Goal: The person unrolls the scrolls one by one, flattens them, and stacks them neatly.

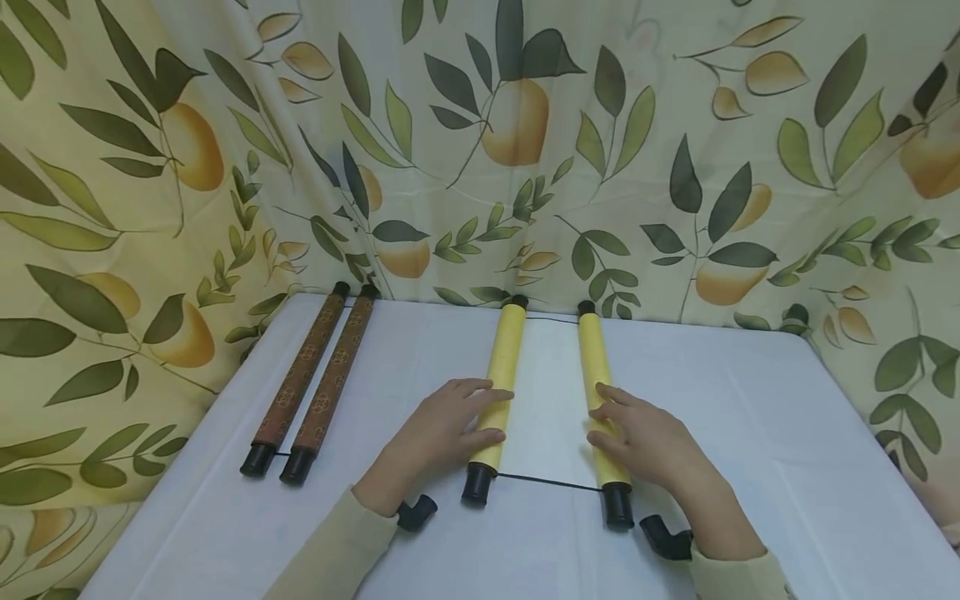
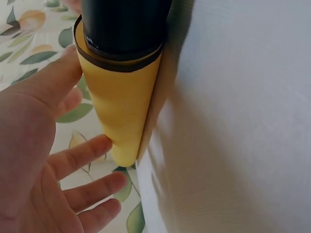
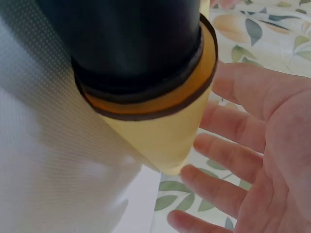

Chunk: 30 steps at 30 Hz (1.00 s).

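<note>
A yellow scroll lies partly unrolled, its left roll (image 1: 507, 342) and right roll (image 1: 593, 346) standing apart with a pale sheet (image 1: 551, 400) between them. Black knobs cap the roll ends, and a thin dark cord spans the near pair. My left hand (image 1: 450, 423) touches the outer side and top of the left roll with loosely extended fingers; the left wrist view shows its fingertips along the yellow roll (image 2: 119, 97). On the other side, my right hand (image 1: 651, 437) rests spread fingers against the right roll, whose yellow surface (image 3: 155, 141) fills the middle of the right wrist view.
A brown patterned scroll (image 1: 339, 362) with black ends lies rolled up on the left of the white-covered table (image 1: 750, 433). Behind the table hangs a fruit-and-leaf printed curtain (image 1: 480, 208). Black wrist devices (image 1: 417, 513) are worn at both cuffs.
</note>
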Motion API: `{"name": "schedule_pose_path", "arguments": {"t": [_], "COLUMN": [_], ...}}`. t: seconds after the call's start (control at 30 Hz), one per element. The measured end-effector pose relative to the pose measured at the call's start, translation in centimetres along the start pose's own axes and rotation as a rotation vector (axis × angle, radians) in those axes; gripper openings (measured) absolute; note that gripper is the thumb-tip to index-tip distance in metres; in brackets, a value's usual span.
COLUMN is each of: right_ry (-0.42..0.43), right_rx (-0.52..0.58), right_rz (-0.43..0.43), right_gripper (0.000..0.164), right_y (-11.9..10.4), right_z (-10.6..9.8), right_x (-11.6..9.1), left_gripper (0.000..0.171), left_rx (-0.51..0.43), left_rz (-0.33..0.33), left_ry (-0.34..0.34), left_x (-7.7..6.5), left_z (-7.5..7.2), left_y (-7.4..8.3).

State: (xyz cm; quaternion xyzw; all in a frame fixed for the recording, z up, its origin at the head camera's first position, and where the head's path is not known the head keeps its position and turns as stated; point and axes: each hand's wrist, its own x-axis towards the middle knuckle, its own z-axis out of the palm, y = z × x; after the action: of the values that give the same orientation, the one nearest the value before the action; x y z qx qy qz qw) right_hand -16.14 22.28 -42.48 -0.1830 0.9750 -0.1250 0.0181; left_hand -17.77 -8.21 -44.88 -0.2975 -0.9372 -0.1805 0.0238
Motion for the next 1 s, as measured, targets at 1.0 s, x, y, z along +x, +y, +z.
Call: {"name": "schedule_pose_path", "arguments": {"t": [1.0], "right_ry": [0.028], "right_rx": [-0.016], "right_rz": [0.037], "right_gripper": [0.030], "right_y": [1.3], "right_z": [-1.2], "right_x": [-0.5], "left_gripper": [0.027], "left_rx": [0.013], "left_rz": [0.063], "left_ry": [0.046], "left_x": [0.1], "left_z": [-0.4], "left_y": [-0.6]}}
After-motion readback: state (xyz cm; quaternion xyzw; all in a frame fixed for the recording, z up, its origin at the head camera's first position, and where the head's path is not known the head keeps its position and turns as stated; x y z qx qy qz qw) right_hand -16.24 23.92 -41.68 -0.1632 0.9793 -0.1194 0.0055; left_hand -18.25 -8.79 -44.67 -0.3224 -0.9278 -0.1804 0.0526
